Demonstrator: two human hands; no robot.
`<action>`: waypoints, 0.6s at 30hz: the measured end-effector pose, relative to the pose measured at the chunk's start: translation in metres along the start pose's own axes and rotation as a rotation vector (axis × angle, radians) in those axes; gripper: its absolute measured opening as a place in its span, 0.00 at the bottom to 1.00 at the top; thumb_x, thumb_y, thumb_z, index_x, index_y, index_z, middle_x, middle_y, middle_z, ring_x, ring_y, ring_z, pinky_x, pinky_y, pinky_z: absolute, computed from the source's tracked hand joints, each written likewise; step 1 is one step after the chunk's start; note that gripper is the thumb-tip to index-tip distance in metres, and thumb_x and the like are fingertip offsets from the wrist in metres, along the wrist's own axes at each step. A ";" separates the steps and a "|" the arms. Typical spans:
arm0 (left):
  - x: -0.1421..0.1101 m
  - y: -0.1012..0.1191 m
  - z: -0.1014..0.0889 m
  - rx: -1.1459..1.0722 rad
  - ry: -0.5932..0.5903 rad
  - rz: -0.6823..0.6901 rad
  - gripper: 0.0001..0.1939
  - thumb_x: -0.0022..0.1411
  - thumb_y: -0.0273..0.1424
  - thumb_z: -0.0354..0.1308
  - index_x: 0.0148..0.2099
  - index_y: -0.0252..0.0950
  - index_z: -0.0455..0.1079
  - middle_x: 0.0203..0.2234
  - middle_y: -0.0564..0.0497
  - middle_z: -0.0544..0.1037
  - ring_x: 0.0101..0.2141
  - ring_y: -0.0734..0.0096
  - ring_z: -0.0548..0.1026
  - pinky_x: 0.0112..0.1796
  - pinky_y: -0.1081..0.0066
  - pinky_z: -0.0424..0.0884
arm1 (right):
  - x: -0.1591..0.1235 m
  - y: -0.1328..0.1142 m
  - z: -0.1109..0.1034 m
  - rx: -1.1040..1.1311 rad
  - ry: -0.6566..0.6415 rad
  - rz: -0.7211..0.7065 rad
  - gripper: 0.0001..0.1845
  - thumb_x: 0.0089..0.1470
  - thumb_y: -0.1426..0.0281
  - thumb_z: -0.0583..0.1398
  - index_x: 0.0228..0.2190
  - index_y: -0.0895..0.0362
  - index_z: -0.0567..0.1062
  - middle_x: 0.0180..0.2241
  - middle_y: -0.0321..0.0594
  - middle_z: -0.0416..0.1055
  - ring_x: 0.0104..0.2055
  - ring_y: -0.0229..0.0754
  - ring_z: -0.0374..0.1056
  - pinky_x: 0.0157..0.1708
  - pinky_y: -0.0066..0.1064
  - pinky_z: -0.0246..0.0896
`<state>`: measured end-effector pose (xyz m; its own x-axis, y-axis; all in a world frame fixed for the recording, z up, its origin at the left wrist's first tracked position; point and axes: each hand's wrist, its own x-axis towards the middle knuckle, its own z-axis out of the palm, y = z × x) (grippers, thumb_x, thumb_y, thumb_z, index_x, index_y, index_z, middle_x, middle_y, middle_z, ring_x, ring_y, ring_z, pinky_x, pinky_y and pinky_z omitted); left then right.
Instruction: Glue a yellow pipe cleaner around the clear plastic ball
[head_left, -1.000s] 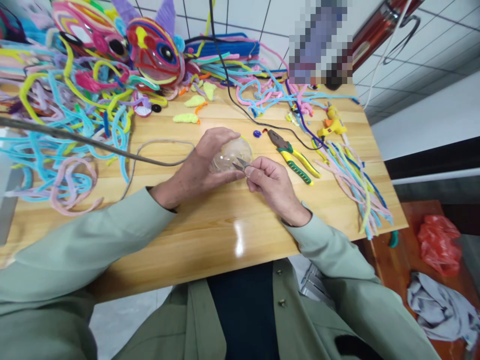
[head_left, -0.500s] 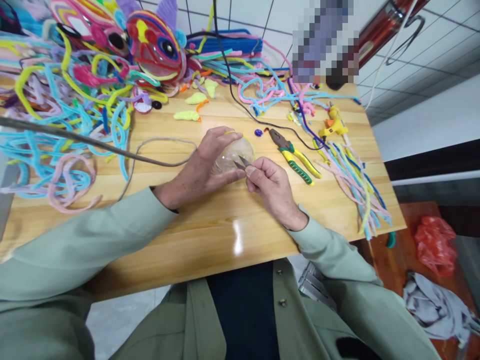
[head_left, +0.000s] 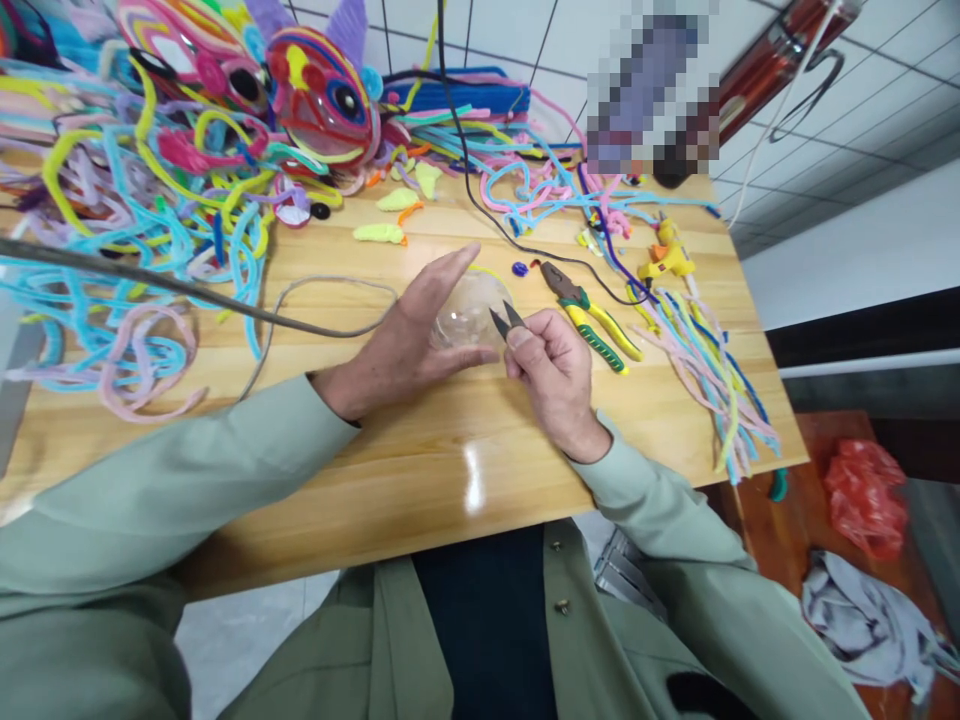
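A clear plastic dome point(head_left: 472, 312) with a yellow strip along its far rim rests on the wooden table point(head_left: 405, 440). My left hand point(head_left: 412, 325) curves beside it with fingers and thumb spread wide, the dome lying in the gap between them. In my right hand point(head_left: 555, 375) is a pair of small thread snips point(head_left: 507, 322), their two dark pointed blades apart and directed at the dome's near right side. The grip end of the snips is hidden in my fist. Pliers point(head_left: 589, 318) with green and yellow handles lie just right of the dome.
Tangled pipe cleaners point(head_left: 112, 250) cover the left side. Behind them sit decorated fish-like faces point(head_left: 322, 100). A yellow glue gun point(head_left: 670, 255) and a pipe cleaner bundle point(head_left: 709, 375) lie on the right. A black cord point(head_left: 466, 165) and a grey rod point(head_left: 150, 278) cross the view.
My left fingers have opened and lifted away from the dome. My right hand has drawn the snips slightly right, and their blades stand farther apart.
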<state>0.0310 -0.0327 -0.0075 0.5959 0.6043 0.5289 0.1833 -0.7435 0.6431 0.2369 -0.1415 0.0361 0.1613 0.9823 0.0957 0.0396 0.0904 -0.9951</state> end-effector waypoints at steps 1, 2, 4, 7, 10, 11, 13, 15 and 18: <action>0.001 0.000 -0.002 0.001 0.005 -0.013 0.61 0.69 0.73 0.67 0.89 0.49 0.53 0.84 0.34 0.64 0.83 0.30 0.64 0.81 0.34 0.64 | 0.000 0.001 -0.002 -0.025 0.006 -0.018 0.30 0.69 0.38 0.69 0.34 0.49 0.72 0.22 0.26 0.69 0.24 0.35 0.58 0.30 0.33 0.59; 0.001 0.001 -0.006 0.008 0.011 -0.025 0.64 0.65 0.75 0.69 0.89 0.50 0.54 0.85 0.34 0.62 0.84 0.28 0.61 0.82 0.31 0.62 | -0.001 0.001 -0.004 -0.058 0.011 -0.039 0.30 0.70 0.37 0.69 0.35 0.49 0.72 0.23 0.27 0.70 0.24 0.36 0.59 0.29 0.33 0.58; 0.004 0.005 -0.014 0.032 0.018 -0.035 0.60 0.63 0.74 0.72 0.85 0.52 0.60 0.87 0.37 0.59 0.86 0.26 0.56 0.83 0.26 0.55 | -0.002 0.002 -0.008 -0.141 0.014 -0.095 0.29 0.71 0.38 0.67 0.35 0.50 0.74 0.23 0.27 0.70 0.24 0.36 0.60 0.29 0.33 0.56; 0.009 0.017 -0.027 0.033 0.005 -0.009 0.35 0.73 0.66 0.70 0.71 0.54 0.77 0.86 0.45 0.63 0.87 0.31 0.56 0.84 0.22 0.53 | -0.005 -0.001 -0.010 -0.248 -0.020 -0.176 0.27 0.74 0.41 0.65 0.36 0.50 0.75 0.22 0.27 0.68 0.24 0.36 0.57 0.28 0.34 0.53; 0.015 0.035 -0.034 -0.015 -0.035 0.019 0.19 0.83 0.57 0.65 0.57 0.50 0.83 0.80 0.48 0.74 0.85 0.36 0.62 0.82 0.22 0.57 | -0.007 -0.006 -0.010 -0.311 -0.049 -0.176 0.25 0.75 0.43 0.65 0.36 0.49 0.76 0.23 0.28 0.69 0.24 0.37 0.56 0.28 0.36 0.54; 0.016 0.041 -0.034 -0.040 -0.042 0.016 0.18 0.84 0.55 0.64 0.54 0.49 0.83 0.79 0.48 0.76 0.83 0.37 0.65 0.82 0.22 0.60 | -0.008 -0.007 -0.009 -0.326 -0.050 -0.168 0.24 0.74 0.44 0.65 0.35 0.49 0.75 0.23 0.28 0.69 0.24 0.38 0.57 0.29 0.36 0.55; 0.017 0.049 -0.033 -0.106 -0.031 -0.016 0.19 0.85 0.55 0.63 0.50 0.47 0.82 0.75 0.47 0.80 0.80 0.39 0.71 0.80 0.23 0.65 | -0.007 -0.009 -0.009 -0.348 -0.048 -0.159 0.23 0.74 0.46 0.66 0.35 0.48 0.75 0.23 0.29 0.70 0.25 0.39 0.58 0.30 0.37 0.57; 0.018 0.051 -0.032 -0.181 0.026 -0.080 0.23 0.85 0.58 0.61 0.47 0.45 0.79 0.72 0.47 0.82 0.76 0.43 0.77 0.77 0.28 0.73 | -0.007 -0.010 -0.009 -0.357 -0.053 -0.164 0.21 0.73 0.47 0.67 0.34 0.48 0.75 0.23 0.29 0.69 0.25 0.39 0.58 0.31 0.38 0.57; 0.019 0.035 -0.034 -0.209 0.207 -0.165 0.27 0.88 0.59 0.56 0.45 0.43 0.73 0.66 0.53 0.87 0.68 0.52 0.84 0.71 0.35 0.82 | -0.006 -0.009 -0.010 -0.359 -0.076 -0.182 0.20 0.72 0.49 0.67 0.33 0.48 0.75 0.21 0.28 0.67 0.24 0.39 0.57 0.30 0.38 0.56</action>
<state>0.0217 -0.0374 0.0441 0.3963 0.7728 0.4956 0.0874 -0.5691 0.8176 0.2454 -0.1501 0.0452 0.0470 0.9661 0.2539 0.4044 0.2140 -0.8892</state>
